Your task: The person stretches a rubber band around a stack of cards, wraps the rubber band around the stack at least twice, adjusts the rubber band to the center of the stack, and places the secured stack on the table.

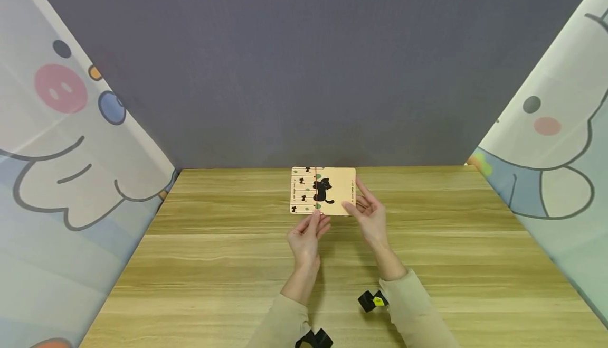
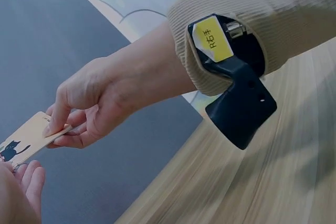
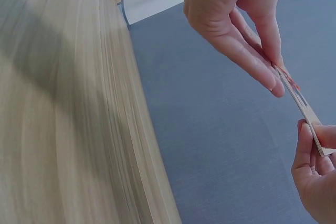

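Note:
A small, thin cream notebook (image 1: 337, 195) with a black cat on its cover is held up over the far part of the table. Its left part is striped with little black figures, and a red cord (image 1: 316, 189) runs across it where the two parts meet. My left hand (image 1: 304, 240) pinches the near edge by the cord, thumb on top and fingers below. At the right end, my right hand (image 1: 372, 221) grips the near corner, its thumb on the cover. The right wrist view shows the notebook edge-on, with loose red cord near the left fingertips.
A wood-grain table (image 1: 214, 263) spreads under both hands. Behind it rises a dark grey panel (image 1: 313, 73). Cartoon-printed curtains stand at the left (image 1: 71, 179) and right (image 1: 560, 152). Black camera mounts (image 2: 241, 114) sit at the wrists.

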The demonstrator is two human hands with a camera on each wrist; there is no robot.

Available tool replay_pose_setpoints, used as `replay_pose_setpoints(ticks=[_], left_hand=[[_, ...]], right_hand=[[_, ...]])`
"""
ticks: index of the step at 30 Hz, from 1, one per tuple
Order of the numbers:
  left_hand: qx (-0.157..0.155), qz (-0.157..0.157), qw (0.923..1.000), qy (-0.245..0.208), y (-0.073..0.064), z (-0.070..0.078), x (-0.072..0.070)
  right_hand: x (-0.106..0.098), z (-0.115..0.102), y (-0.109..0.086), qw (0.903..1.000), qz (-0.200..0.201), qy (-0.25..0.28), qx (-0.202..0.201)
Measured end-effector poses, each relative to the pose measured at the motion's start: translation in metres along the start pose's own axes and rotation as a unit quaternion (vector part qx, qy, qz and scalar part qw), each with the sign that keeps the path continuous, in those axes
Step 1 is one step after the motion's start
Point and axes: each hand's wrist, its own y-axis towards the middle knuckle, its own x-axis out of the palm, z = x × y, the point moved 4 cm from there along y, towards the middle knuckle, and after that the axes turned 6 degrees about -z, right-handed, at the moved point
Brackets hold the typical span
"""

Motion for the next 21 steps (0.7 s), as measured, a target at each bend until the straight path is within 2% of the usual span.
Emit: replay_pose_setpoints(ticks=[2, 7, 8, 13, 14, 15, 16, 21], left_hand=[[-0.011, 0.006, 0.9999, -0.007, -0.001, -0.001, 0.0], [-0.033, 0.023, 0.9989, -0.024, -0.004, -0.003, 0.002], [-0.035, 0.027, 0.9987, -0.025, -0.004, -0.004, 0.002], [-0.033, 0.042, 0.9981, -0.03, -0.006, -0.003, 0.004], [-0.036, 0.042, 0.9979, -0.032, -0.007, -0.003, 0.006], [-0.04, 0.038, 0.998, -0.032, -0.008, -0.004, 0.007], [-0.036, 0.034, 0.998, -0.038, -0.014, 0.006, 0.015], [-0.041, 0.027, 0.9981, -0.037, -0.017, 0.003, 0.019]], right_hand=[[0.002, -0.004, -0.001, 0.9994, 0.016, -0.023, 0.02], [0.001, -0.002, -0.002, 0.9986, 0.02, -0.045, 0.02], [-0.004, 0.01, -0.001, 0.9994, 0.01, -0.032, 0.011], [-0.002, 0.011, -0.002, 0.9996, 0.01, -0.024, 0.006], [-0.002, 0.01, -0.002, 0.9995, 0.014, -0.026, 0.012], [0.003, -0.002, -0.005, 0.9985, 0.026, -0.043, 0.023], [0.005, -0.002, -0.005, 0.9981, 0.03, -0.045, 0.031], [0.009, 0.0, -0.005, 0.9965, 0.044, -0.04, 0.059]])
